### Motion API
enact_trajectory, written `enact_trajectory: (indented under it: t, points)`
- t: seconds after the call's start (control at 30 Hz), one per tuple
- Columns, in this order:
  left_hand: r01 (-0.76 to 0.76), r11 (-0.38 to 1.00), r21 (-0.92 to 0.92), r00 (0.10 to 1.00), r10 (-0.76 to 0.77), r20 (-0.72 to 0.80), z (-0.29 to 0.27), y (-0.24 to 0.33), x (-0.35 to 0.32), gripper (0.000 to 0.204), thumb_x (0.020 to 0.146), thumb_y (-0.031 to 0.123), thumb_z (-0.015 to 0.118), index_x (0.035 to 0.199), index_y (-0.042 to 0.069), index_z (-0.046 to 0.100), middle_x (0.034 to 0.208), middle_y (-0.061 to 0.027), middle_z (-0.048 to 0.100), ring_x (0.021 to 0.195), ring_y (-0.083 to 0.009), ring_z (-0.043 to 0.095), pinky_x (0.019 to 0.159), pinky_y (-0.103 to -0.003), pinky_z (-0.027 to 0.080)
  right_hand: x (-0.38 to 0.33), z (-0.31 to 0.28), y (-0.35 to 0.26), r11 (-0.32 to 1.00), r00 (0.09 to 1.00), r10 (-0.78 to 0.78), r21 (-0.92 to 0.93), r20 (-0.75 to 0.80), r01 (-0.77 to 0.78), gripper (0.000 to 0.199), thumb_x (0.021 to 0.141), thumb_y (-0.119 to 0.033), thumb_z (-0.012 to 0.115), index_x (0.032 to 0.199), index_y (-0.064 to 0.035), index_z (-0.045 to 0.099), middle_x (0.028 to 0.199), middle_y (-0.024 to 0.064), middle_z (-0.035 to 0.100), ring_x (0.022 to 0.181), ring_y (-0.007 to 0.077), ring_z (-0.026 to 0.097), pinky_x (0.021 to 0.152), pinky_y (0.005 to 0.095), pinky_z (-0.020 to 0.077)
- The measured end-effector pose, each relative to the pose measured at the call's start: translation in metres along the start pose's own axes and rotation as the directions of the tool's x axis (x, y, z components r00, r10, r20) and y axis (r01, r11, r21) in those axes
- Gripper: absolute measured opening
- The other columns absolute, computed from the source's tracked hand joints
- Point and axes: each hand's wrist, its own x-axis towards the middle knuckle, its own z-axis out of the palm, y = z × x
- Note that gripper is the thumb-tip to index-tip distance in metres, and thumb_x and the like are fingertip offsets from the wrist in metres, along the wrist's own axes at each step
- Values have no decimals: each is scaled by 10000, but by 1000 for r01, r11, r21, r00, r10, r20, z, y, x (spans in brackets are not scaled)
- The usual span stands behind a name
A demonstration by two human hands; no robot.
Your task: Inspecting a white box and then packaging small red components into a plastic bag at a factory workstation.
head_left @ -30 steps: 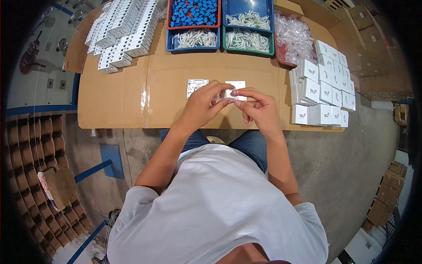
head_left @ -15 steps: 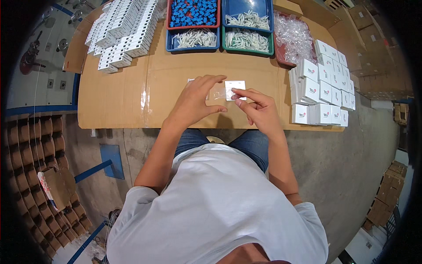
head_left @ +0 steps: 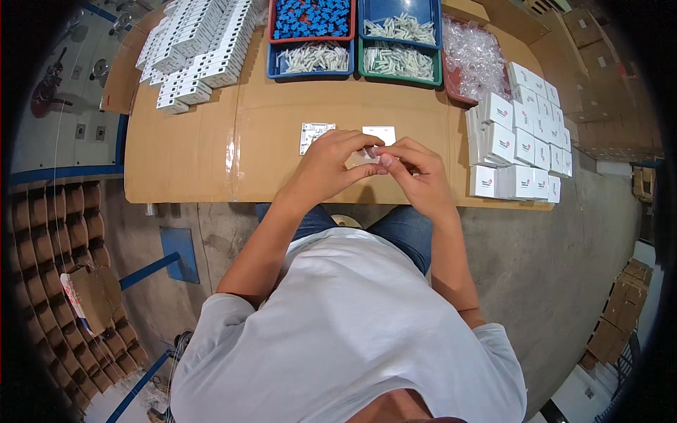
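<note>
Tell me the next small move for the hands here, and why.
Probably part the mouth of the small clear bag wider. Both the left hand and right hand pinch it above the cardboard-covered table, and the white plate and white card lie loose just beyond them.

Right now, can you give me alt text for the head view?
Both hands, left hand and right hand, pinch a small clear bag above a cardboard-covered table. A white plate lies just beyond, with trays of parts behind and white boxes stacked at right.
</note>
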Motion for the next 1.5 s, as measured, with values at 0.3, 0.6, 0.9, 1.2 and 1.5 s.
enact_trajectory:
  t: [0.3, 0.6, 0.9, 1.2, 1.5]
  points:
    - [198, 968, -153, 980, -191, 57, 6, 6, -6, 275, 865, 221, 798, 1049, 39, 704, 922, -127, 716, 801, -306, 661, 733, -390, 509, 1, 3, -15, 994, 998, -63, -90, 9, 63, 191, 1011, -85, 617, 1114, 15, 743, 922, 113, 682, 807, 180, 641, 694, 281, 480]
    - [108, 993, -52, 993, -105, 51, 3, -4, -15, 355, 836, 129, 810, 1166, 53, 701, 967, -113, 726, 873, -261, 656, 780, -350, 504, 2, 3, -8, 984, 984, -173, -35, 32, 174, 263, 1042, -197, 598, 1117, 9, 743, 938, 103, 672, 789, 189, 629, 685, 294, 496]
    - [75, 859, -506, 993, -111, -42, 13, -4, -21, 485, 881, 251, 801, 1274, 23, 631, 1226, -103, 682, 1158, -233, 631, 1041, -372, 456, 2, -9, -25, 963, 953, -258, -116, -158, 242, 321, 1061, -243, 571, 1090, 24, 746, 978, 111, 666, 785, 167, 613, 664, 269, 475]
    - [-127, 897, -424, 983, 56, -176, 17, -6, -19, 580, 815, 305, 836, 1298, 52, 638, 1285, -121, 649, 1244, -298, 588, 1064, -407, 452, -4, -17, -7, 990, 971, -124, -86, -206, 108, 187, 1008, -113, 636, 1066, 28, 745, 1003, 96, 680, 766, 108, 592, 619, 237, 439]
    - [-182, 887, -425, 976, 111, -185, 21, -4, -15, 602, 839, 413, 807, 1304, 64, 651, 1334, -151, 604, 1255, -323, 581, 1044, -436, 474, -10, 9, 15, 955, 973, 157, 227, 167, -193, 264, 924, -30, 709, 1180, 20, 671, 1069, 73, 688, 799, 85, 615, 625, 205, 444]
